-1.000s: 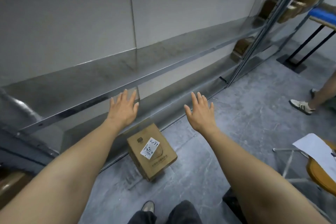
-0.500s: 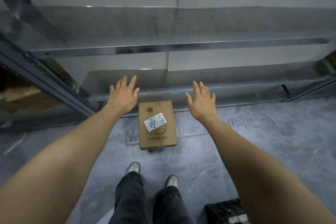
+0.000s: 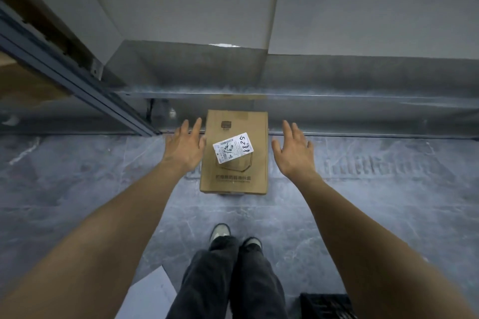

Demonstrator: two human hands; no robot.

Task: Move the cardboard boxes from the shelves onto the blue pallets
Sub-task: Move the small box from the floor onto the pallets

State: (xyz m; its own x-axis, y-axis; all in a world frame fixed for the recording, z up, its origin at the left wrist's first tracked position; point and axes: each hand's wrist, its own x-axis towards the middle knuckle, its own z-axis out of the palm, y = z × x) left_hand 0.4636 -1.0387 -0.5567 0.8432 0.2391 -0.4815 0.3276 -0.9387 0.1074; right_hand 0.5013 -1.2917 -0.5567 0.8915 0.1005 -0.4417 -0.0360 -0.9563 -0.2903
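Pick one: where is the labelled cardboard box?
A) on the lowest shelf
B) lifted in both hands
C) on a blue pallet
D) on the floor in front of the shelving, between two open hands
D: the cardboard box stands on the grey floor in front of the shelving, with the left hand and right hand open on either side, neither gripping it.

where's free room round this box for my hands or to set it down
Bare floor flanks the cardboard box on both sides, beyond the left hand and right hand, and between box and shoes. Tight at the box's far end, close to the shelf edge; paper and black crate crowd the feet.
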